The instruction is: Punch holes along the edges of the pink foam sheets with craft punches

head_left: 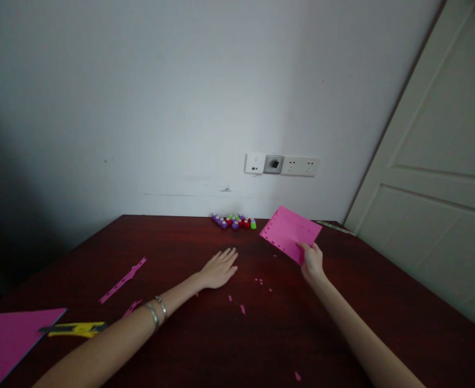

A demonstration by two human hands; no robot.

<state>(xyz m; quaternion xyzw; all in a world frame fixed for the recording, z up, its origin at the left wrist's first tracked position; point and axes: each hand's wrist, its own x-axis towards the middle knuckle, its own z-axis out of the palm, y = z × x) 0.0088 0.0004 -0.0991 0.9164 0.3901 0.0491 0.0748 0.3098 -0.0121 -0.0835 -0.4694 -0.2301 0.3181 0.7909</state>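
Observation:
My right hand [313, 261] grips the lower right corner of a pink sheet [289, 233], held up over the right part of the table. A row of small punched holes runs along the sheet's left edge. Flat on the tabletop lies my left hand [220, 268], fingers stretched out, holding nothing. Tiny pink paper scraps [242, 309] are scattered between and in front of my hands. To the left are a pink cut strip with holes [123, 280] and a second pink strip [132, 308], partly hidden behind my left forearm.
A yellow utility knife [77, 329] rests at the left, its tip over a larger pink sheet [11, 342]. Small purple, red and green toy pieces [237, 221] sit by the wall. A thin ruler-like strip [334, 227] lies at the dark red table's [172, 237] back right.

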